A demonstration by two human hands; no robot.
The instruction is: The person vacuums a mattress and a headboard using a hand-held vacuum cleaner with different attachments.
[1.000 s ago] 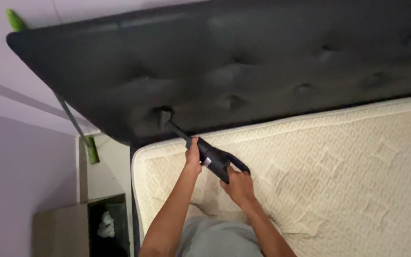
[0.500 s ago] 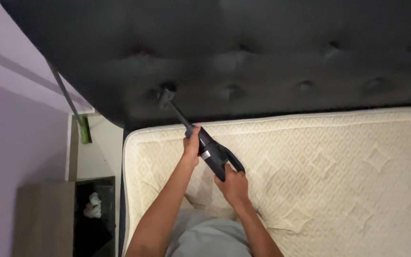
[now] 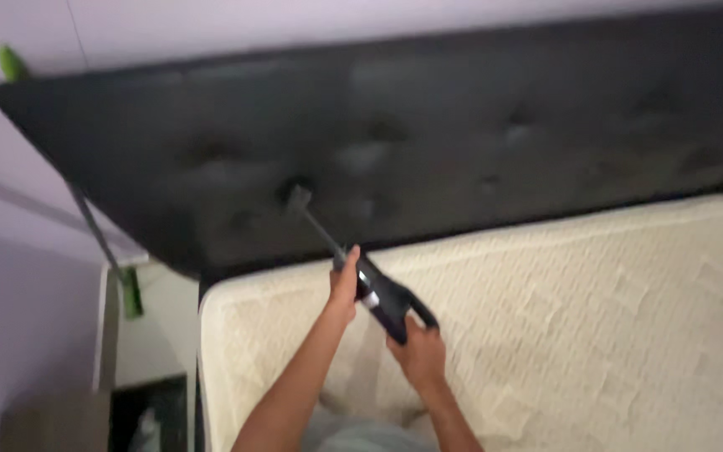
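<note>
Black plastic, hard-shelled: a handheld vacuum (image 3: 385, 295) sits between both hands above the head end of the bed. Right hand (image 3: 418, 351) is wrapped shut around the loop handle at the rear of the body, fingers curled under; left hand (image 3: 345, 286) is closed on the front of the body where the narrow tube starts, thumb along the top. Tube (image 3: 321, 230) runs up and away to a small nozzle (image 3: 297, 197), which looks pressed against the headboard (image 3: 428, 142) beside one of its tufted dimples; blur keeps me from telling whether it fully touches. Judgement on handling: the vacuum looks light enough for one hand but nose-long, so the second hand up front steadies the tip; the shell is rigid and smooth, likely a little slippery, and the handle loop is the sure place to take it. The thin tube seems the weak part, not a spot to grip hard. Headboard is dark, padded, soft-faced, and will give under the nozzle. Below lies a bare cream quilted mattress (image 3: 596, 335). Off the left side, a green-tipped pole (image 3: 94, 226) leans on the pale wall (image 3: 10, 318).
</note>
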